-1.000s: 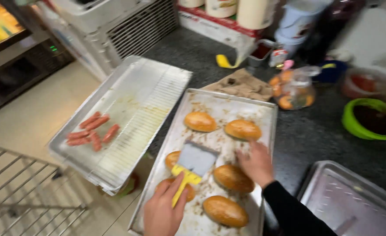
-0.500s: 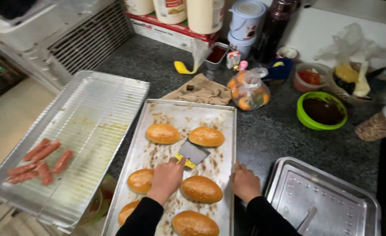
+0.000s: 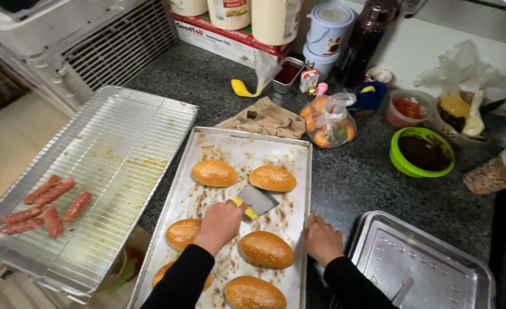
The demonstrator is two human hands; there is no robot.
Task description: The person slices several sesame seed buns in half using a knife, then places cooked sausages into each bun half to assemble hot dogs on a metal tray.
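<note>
At about nine o'clock a wire rack tray (image 3: 110,166) hangs over the edge of the dark speckled surface (image 3: 356,177), with a cluster of sausages (image 3: 41,206) on its near-left part. Just beside it, toward the centre, lies the baking tray (image 3: 247,150), greasy and flecked with crumbs, carrying six sesame buns (image 3: 214,172) in rough pairs.

The left hand (image 3: 220,224), in a black sleeve, is curled shut around the yellow handle of a scraper (image 3: 257,201); the flat metal blade points toward one o'clock and rests on the tray floor between the two far buns and the middle pair. The right hand (image 3: 320,237) sits at about five o'clock of the blade, fingers folded over the baking tray's right rim, pinching that edge.

At twelve o'clock of the tray lies a crumpled brown cloth (image 3: 267,119), and beside it a clear bag of orange fruit (image 3: 328,121). Farther right, at two o'clock, stands a green bowl (image 3: 402,163) holding something dark. At four o'clock, just beside the right hand, an empty steel pan (image 3: 436,257) sits on the surface.
</note>
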